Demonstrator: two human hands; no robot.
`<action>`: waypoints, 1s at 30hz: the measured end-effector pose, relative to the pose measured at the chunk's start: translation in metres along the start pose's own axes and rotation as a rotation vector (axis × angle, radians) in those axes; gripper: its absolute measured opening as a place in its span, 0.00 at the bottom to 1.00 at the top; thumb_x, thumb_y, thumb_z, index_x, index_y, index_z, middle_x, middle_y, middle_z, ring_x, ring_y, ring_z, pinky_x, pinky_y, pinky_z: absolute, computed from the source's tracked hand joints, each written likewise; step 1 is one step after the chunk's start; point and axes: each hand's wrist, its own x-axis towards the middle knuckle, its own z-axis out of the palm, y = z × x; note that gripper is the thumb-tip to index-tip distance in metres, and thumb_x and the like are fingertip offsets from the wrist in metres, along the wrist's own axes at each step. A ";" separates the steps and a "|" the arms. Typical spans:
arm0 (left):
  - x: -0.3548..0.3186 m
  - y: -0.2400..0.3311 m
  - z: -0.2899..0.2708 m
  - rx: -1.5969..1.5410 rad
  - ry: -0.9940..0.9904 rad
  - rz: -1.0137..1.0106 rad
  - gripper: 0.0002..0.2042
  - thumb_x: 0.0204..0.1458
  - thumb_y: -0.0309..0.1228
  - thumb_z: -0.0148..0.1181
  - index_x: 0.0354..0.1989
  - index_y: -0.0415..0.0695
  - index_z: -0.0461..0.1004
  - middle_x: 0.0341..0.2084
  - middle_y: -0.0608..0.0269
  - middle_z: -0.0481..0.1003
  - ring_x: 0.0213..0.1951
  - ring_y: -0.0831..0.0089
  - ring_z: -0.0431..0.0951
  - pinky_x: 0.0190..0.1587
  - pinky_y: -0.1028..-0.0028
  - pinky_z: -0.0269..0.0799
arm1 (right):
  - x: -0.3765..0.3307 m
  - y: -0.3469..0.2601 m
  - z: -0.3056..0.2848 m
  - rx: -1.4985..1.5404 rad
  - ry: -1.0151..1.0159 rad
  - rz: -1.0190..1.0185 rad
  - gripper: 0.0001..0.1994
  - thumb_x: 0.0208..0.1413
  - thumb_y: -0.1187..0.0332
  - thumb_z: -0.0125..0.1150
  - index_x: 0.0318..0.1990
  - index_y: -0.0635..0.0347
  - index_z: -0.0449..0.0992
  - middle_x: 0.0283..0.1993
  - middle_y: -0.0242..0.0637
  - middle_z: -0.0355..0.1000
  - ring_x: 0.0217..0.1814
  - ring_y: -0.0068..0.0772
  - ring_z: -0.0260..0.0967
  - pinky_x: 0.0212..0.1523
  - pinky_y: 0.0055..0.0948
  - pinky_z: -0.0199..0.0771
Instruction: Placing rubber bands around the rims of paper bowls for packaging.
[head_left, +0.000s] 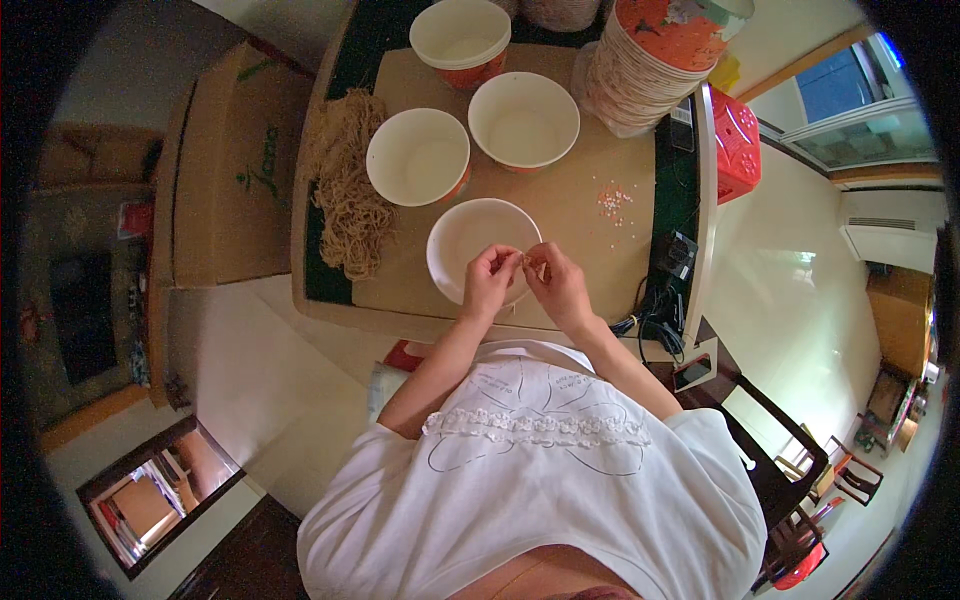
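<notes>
My left hand (490,282) and my right hand (558,286) meet above the near right side of a round white tub (452,232). The fingers of both are pinched, tips almost touching, around something too small to make out. Beyond it stand two more open white tubs, one on the left (415,158) and one on the right (524,118). A loose bundle of brown twine (350,200) lies left of the tubs. Small pale and reddish bits (613,203) are scattered on the cardboard sheet (560,215) to the right.
At the far right rises a tall stack of nested paper tubs (645,80). Another white-lined tub (460,45) stands at the back. Black cables and adapters (660,325) run along the table's right edge, near a phone (692,372). A large cardboard box (235,170) stands left of the table.
</notes>
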 end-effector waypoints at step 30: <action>-0.006 -0.002 0.001 0.397 0.260 0.351 0.05 0.55 0.28 0.53 0.33 0.40 0.66 0.22 0.58 0.71 0.24 0.74 0.71 0.28 0.72 0.67 | -0.002 -0.002 -0.006 -0.146 -0.094 -0.094 0.02 0.47 0.73 0.58 0.28 0.59 0.71 0.28 0.43 0.69 0.31 0.48 0.68 0.29 0.38 0.68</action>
